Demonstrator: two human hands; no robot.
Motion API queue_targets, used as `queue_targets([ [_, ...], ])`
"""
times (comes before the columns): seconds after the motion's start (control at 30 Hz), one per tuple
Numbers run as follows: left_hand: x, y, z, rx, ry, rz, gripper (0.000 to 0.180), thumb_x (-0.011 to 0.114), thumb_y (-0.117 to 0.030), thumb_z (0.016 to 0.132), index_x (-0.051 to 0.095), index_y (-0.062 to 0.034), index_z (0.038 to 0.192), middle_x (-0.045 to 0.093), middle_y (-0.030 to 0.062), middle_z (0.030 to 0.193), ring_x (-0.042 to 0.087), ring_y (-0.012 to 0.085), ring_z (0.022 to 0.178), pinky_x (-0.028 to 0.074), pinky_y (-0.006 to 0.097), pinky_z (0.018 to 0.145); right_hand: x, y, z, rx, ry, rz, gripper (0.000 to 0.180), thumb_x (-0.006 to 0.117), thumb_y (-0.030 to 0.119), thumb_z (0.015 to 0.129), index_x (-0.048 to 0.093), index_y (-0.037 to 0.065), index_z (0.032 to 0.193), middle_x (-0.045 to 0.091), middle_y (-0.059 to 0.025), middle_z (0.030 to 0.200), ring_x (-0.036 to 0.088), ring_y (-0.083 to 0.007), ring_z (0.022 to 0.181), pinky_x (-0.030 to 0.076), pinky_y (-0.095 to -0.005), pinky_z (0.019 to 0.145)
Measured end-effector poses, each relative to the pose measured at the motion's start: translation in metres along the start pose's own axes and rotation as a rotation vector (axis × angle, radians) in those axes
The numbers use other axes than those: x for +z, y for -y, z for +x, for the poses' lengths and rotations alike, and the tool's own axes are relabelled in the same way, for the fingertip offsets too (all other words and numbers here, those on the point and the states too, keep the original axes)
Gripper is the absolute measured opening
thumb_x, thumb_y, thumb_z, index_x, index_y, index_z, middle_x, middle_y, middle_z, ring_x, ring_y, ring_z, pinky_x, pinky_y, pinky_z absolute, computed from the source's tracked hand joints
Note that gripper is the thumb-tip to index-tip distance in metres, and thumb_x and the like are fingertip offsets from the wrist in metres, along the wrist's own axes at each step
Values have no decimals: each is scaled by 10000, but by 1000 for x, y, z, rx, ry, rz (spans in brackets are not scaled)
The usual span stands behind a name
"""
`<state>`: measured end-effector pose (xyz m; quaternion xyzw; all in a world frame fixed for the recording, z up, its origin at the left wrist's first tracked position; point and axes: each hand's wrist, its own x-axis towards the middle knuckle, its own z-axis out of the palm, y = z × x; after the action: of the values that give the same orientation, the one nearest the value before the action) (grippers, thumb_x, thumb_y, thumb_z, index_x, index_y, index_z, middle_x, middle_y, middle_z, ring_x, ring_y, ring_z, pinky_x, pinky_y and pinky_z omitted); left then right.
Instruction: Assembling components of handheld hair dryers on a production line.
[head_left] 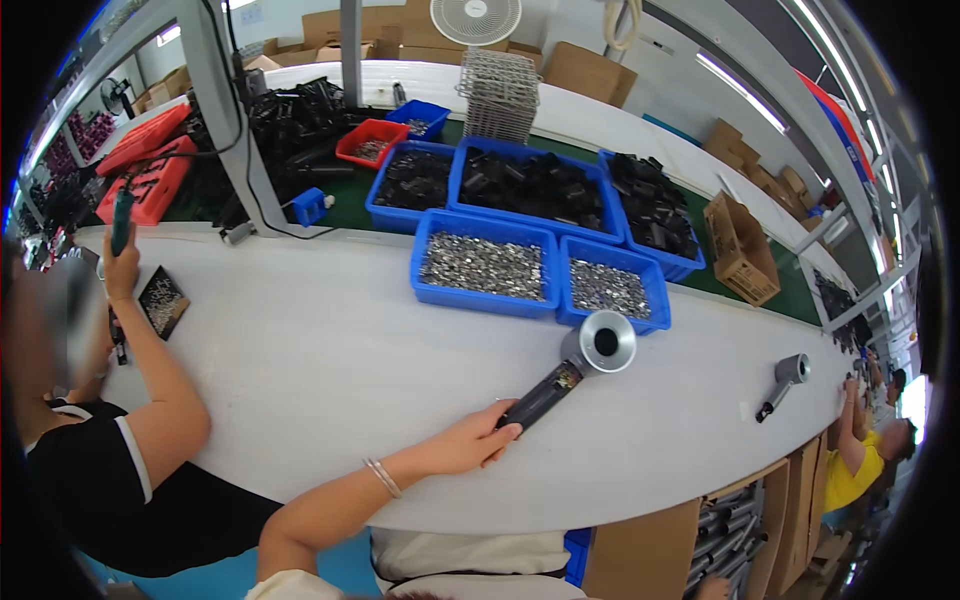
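A silver-headed hair dryer [560, 378] is held out over the middle of the white desk [330, 350], its dark handle slanting from lower left up to the round head, whose black opening faces the wearer. The left grip [480, 442] has thumb and fingers wrapped around the handle's lower end (two pale bangles circle that wrist). Only a bit of the right grip [712, 588] shows at the bottom edge, beside a cardboard box [640, 550] of grey tubes [722, 535]; I cannot tell whether it is spread or pinching anything.

The dryer's head overlaps, in this view, the near edge of a small blue bin [655, 320] of shiny metal pieces. Just left of that, a larger blue bin [483, 297] holds more of them. Behind stand three blue bins [590, 232] filled with black parts, with an open brown carton [742, 255] to their right.

Farther right on the desk lies a second hair dryer [785, 380]. At left, a co-worker in a black top [85, 480] holds up a dark green tool [122, 222] near a black tray [158, 281] of small pieces.
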<state>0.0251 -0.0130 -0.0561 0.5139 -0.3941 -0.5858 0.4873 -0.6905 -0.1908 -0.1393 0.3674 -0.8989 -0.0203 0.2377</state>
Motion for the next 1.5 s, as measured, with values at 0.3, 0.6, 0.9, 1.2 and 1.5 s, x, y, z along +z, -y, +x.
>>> queue_targets([
  [0.3,3,-3,1,-26,-48,-142,362,468,-254,995,427,11,1239,494,14,750,511,93,602,472,256,587,3,-42,-14,-197,355,15,438,527,283,866,550,-74,1119,560,-319,1143,542,-466,1073,452,-485,908],
  [0.6,-5,-5,20,-171,268,-347,328,551,-225,959,472,4,1180,588,65,1000,646,193,966,516,297,814,-85,-22,-14,-99,297,138,462,610,302,847,548,-50,1139,567,-285,1169,551,-410,1087,457,-440,889],
  [0.9,18,-19,19,-86,399,-475,463,605,-262,925,423,13,1250,607,118,1063,611,292,1085,453,395,980,-196,55,4,-39,-157,1309,561,701,336,853,510,58,1301,563,-122,1221,570,-229,1055,451,-330,858],
  [1.2,-4,-89,-3,318,184,-407,603,753,-159,769,409,-9,1241,644,219,979,635,399,1002,489,523,918,-337,296,-41,-711,1226,3194,460,586,255,938,471,-52,1261,570,-191,1178,515,-252,956,434,-355,877],
  [1.5,-61,-111,6,550,-311,-214,468,693,-277,772,466,-29,1098,632,158,902,666,334,840,541,450,775,-456,423,-244,-909,1842,2662,473,539,408,946,478,58,1258,591,-90,1089,537,-254,1124,451,-418,958],
])
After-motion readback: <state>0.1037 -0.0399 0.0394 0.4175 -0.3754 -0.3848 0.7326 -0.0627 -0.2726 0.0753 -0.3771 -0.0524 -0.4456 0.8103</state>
